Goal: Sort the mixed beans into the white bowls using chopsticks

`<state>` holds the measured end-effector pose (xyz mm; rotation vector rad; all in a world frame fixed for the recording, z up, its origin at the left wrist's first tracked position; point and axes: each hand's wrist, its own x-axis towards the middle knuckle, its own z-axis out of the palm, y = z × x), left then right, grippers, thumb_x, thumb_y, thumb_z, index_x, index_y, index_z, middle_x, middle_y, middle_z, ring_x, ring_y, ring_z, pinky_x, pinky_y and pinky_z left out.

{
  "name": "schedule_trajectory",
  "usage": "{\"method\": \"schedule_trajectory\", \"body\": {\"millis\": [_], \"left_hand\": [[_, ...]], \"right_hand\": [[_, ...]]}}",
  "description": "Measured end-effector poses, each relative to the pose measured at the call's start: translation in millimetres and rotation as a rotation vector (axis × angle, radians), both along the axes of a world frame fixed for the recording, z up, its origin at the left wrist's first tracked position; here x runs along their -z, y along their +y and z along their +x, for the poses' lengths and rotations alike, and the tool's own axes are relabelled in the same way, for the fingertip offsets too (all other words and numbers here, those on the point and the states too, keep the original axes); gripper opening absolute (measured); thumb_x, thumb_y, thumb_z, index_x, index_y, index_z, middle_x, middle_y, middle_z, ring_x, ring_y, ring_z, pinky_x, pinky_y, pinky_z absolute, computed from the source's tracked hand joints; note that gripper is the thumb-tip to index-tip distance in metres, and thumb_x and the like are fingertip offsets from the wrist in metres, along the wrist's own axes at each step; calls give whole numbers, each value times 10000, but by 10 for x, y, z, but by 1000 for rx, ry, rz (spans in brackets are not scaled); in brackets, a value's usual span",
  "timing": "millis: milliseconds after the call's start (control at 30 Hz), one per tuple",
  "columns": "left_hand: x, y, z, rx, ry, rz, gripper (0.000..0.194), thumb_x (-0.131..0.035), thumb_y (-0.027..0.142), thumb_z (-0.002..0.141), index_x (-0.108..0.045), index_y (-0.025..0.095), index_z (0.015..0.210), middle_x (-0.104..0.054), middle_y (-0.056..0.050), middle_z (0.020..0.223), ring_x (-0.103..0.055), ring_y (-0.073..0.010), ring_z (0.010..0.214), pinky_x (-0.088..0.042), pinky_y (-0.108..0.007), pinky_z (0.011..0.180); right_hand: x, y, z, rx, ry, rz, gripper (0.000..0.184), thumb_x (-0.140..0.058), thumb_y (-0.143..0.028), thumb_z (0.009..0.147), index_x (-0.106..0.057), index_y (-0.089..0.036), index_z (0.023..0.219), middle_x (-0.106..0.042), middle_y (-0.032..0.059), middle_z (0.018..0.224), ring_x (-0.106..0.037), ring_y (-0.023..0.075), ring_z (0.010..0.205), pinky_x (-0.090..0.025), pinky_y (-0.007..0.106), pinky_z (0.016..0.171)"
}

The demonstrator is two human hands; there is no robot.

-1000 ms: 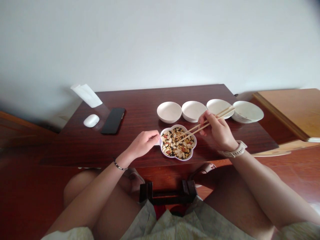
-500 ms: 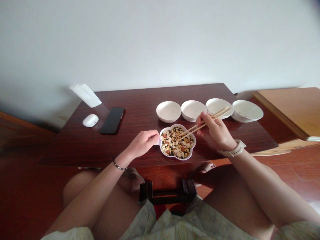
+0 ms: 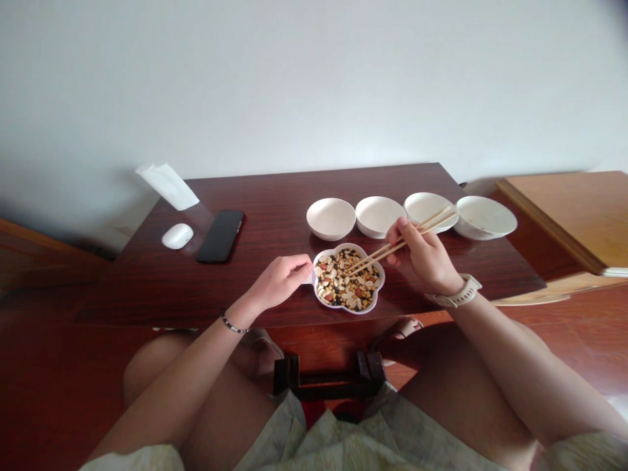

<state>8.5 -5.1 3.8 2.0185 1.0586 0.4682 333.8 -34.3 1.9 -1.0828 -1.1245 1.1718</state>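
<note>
surface (image 3: 265, 288) is glossy dark-red polished wood, shiny af. chopsticks (image 3: 392, 247) bare pale wood, matt, slightly rough. petal dish (image 3: 349, 311) smooth glossy white, maybe plastic. bowls (image 3: 330, 218) at 12 o'clock, smooth matt off-white ceramic. phone (image 3: 220, 235) at 9 o'clock, glossy black glass. mouse (image 3: 177, 236) further out, smooth white plastic. watch strap (image 3: 464, 292) at 3 o'clock, matt rubbery.

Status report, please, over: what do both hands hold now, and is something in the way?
Left hand holding dish rim. Right hand holding chopsticks, tips over the mix. Four white bowls beyond the dish.
</note>
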Motion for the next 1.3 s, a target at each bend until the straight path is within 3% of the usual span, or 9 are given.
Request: {"method": "schedule_trajectory", "body": {"millis": [500,900,1067,1300], "left_hand": [[34,5,-4,4,11,-2,398,-506,450,1106,-645,166,863,-613,30,761,-501,-139,716,-329,-275,686],[19,3,-12,6,7,-2,386,-515,436,1103,-636,168,853,-601,32,755,-503,-140,717,-332,-281,691],[12,1,-18,2,7,-2,390,-518,437,1099,-654,167,853,-618,29,756,-509,-143,710,-338,-278,691],[35,4,-22,3,11,3,377,-519,422,1101,-668,168,865,-606,36,743,-504,-138,705,-330,-277,684]], "right_hand": [[-97,-42,-37,61,6,8,518,-686,-683,1019,-631,-214,805,-613,14,631,-569,128,510,-412,244,460],[-152,42,48,218,56,202,577,-709,-749,968,-622,-226,739,-565,28,656,-553,140,501,-396,276,402],[-171,84,97,299,96,285,532,-721,-670,1000,-615,-227,724,-557,25,677,-548,137,489,-369,282,379],[-164,132,115,368,78,320,530,-704,-690,996,-608,-245,723,-561,19,691,-540,135,485,-332,285,355]]}}
